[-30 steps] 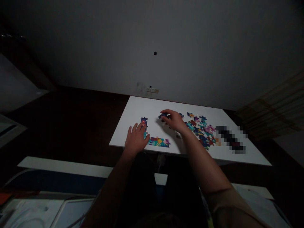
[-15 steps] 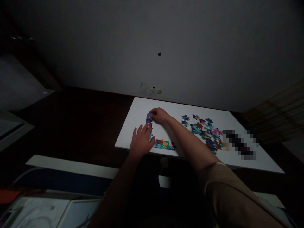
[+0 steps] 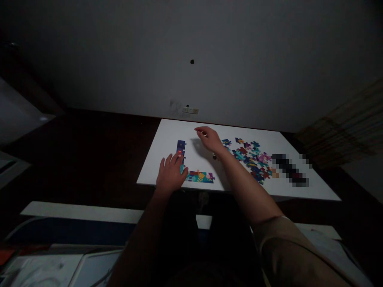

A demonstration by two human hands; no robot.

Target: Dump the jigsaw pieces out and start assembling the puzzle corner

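My left hand (image 3: 171, 175) lies with fingers spread over the left side of a partly joined jigsaw puzzle (image 3: 181, 145). Its fingertips touch the dark blue upright column, and the corner is partly hidden beneath it. From that corner a bottom row (image 3: 201, 177) of joined pieces runs right, with a yellow plant on it. Above the white tabletop, right of the column, hovers my right hand (image 3: 210, 138). Its fingers are loosely bent and apart from the thumb, with nothing visible between them. A small puzzle piece (image 3: 214, 156) shows beside the right wrist, partly covered.
Loose puzzle pieces (image 3: 253, 161) lie in a pile on the white table (image 3: 158, 147), right of my right forearm. Beyond them is a dark, pixelated object (image 3: 290, 169). A wall with a socket plate (image 3: 190, 111) stands behind the table's far edge.
My right hand has let go of the top piece of the column and moved up and to the right. My left hand stays on the puzzle. The whole view has shifted slightly.
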